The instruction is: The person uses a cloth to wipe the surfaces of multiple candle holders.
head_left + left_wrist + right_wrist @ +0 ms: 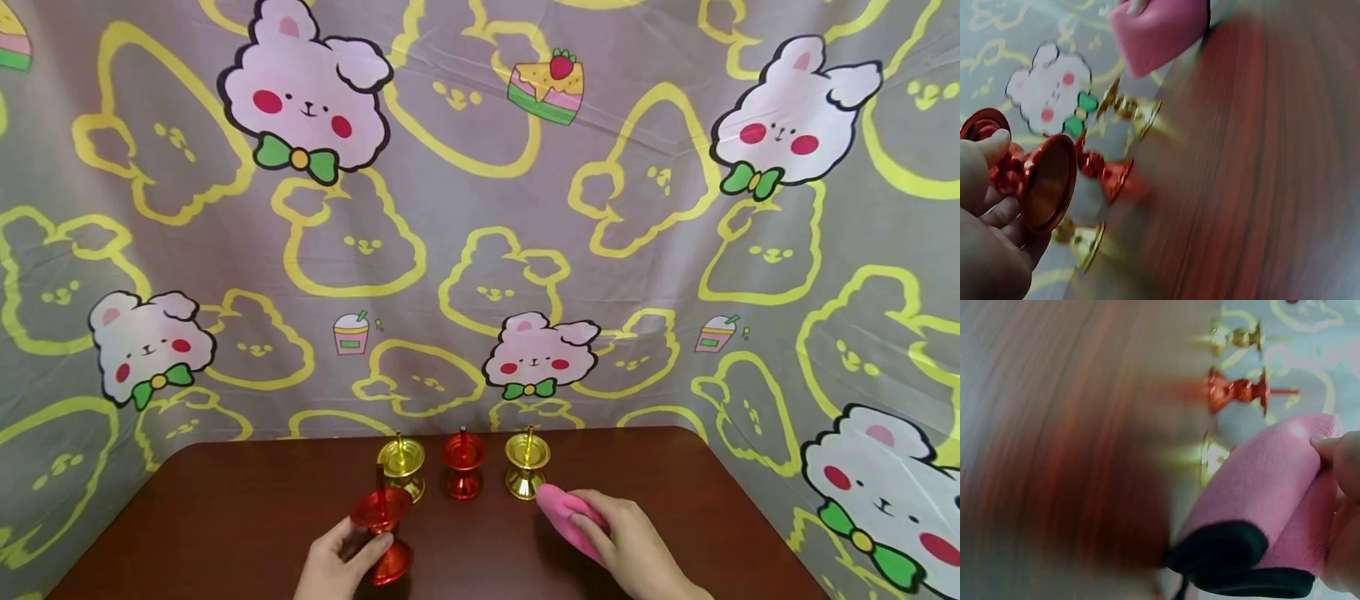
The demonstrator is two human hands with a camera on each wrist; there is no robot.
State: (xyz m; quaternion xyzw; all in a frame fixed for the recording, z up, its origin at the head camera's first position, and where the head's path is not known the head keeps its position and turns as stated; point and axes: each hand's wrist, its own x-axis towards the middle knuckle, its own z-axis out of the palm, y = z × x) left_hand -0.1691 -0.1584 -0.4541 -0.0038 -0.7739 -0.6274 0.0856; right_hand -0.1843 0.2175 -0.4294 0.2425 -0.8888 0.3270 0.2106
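Note:
My left hand (335, 560) grips a shiny red candle holder (392, 560) by its narrow stem, lifted above the table. The left wrist view shows the hollow underside of its base (1050, 184). In my right hand (637, 542), a folded pink cloth (572, 521) with dark edging (1235, 544) is pinched between thumb and fingers. A gold candle holder (527, 467) stands just beyond the cloth. Beside it are a red candle holder (462, 467) and another gold one (405, 458), partly hidden behind the held one.
The dark brown wooden table (480, 554) reflects the holders standing in a row near its back edge. A grey curtain (450, 192) with rabbit prints hangs behind the table and along both sides.

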